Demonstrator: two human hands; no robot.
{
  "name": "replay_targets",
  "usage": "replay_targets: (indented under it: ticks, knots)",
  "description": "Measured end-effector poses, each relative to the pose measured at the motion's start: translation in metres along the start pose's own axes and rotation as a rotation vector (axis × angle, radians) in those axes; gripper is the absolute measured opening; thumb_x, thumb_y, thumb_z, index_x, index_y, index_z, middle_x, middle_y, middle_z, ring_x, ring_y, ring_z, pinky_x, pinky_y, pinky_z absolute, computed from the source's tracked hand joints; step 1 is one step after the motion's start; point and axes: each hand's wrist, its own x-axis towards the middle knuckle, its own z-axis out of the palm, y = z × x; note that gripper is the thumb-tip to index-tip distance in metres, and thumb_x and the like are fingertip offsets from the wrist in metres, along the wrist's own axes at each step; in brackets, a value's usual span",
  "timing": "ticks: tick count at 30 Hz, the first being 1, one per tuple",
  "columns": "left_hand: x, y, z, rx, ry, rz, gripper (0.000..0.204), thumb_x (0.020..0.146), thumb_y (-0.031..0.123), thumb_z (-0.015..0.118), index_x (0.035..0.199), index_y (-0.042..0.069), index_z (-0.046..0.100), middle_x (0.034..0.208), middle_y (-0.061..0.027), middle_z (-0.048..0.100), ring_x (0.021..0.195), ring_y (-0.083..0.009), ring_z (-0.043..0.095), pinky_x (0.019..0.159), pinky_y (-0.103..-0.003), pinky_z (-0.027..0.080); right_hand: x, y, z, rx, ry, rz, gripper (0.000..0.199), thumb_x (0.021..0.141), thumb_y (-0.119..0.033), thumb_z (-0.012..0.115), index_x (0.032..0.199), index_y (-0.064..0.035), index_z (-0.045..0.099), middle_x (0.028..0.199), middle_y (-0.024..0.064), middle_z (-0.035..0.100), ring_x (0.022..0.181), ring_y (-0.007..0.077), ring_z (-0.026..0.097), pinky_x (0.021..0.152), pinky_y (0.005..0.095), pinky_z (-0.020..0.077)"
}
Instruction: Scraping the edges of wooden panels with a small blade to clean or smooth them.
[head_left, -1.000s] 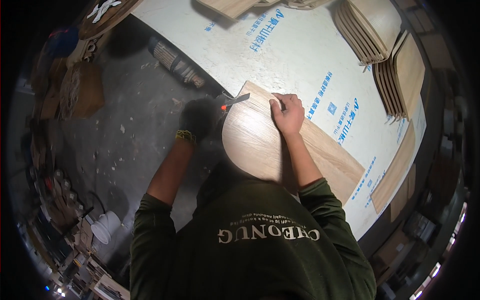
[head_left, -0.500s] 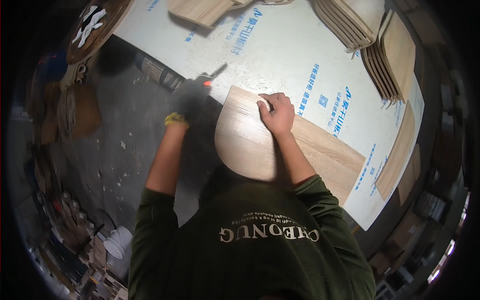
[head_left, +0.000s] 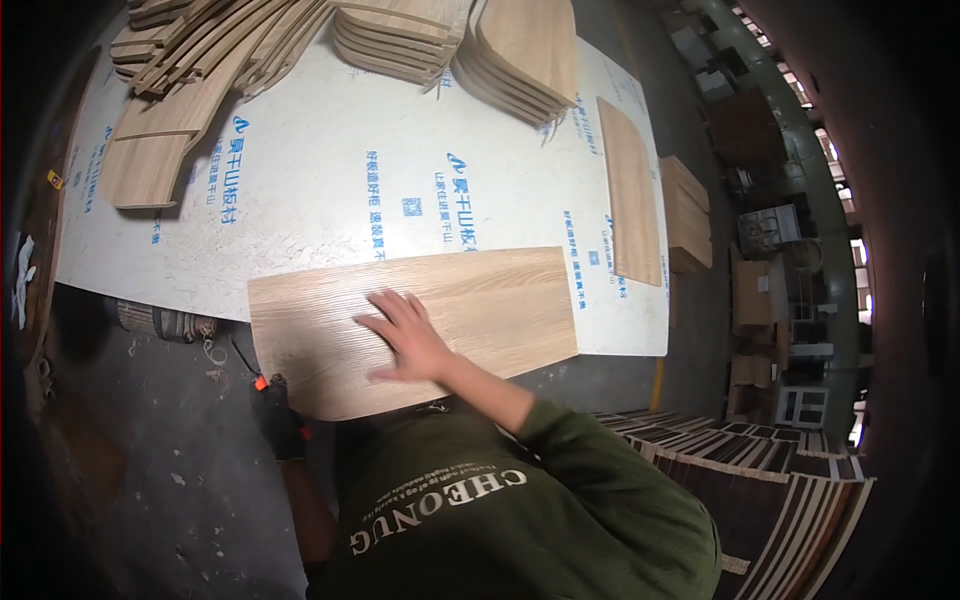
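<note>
Woodworking workshop; stacked veneer panels (head_left: 520,50)

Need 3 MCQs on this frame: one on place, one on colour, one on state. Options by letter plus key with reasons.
1. Where does the right hand rest?
A. flat on the wood panel
B. on the floor
C. on the stacked panels

2. What colour is the glove on the left hand?
A. white
B. black
C. yellow

3. How does the wood panel lie?
A. standing upright
B. flat on the white table, its near edge overhanging
C. leaning on a wall

Key: 1 A, the palm is spread on its grain. 2 B, the glove is dark, gripping a red-tipped cutter. 3 B, its near edge passes the table's edge.
</note>
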Motion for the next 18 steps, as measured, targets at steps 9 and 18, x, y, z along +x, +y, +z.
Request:
replay_targets:
  ticks: [9,18]
  knots:
    - [0.004,-0.002,0.004,-0.338,0.057,-0.047,0.037,0.095,0.023,0.066,0.124,0.001,0.062,0.111,-0.0083,0.068,0.094,-0.0192,0.064,0.084,-0.035,0.053,-0.169,0.064,-0.072,-0.273,-0.191,0.186,0.087,0.072,-0.015,0.076,0.151,-0.0237,0.041,0.162,0.0118,0.027,0.150,0.0377,0.023,0.117,0.0661,0.0178]
    - [-0.147,0.006,0.063,0.025,0.287,-0.189,0.022,0.090,0.031,0.071,0.091,0.010,0.063,0.077,0.0001,0.058,0.066,-0.0121,0.055,0.056,-0.031,0.047,-0.149,0.178,-0.145,-0.118,0.090,-0.030,0.065,0.066,0.009,0.055,0.127,-0.0115,0.065,0.138,0.0179,0.055,0.132,0.0363,0.047,0.114,0.0566,0.0312]
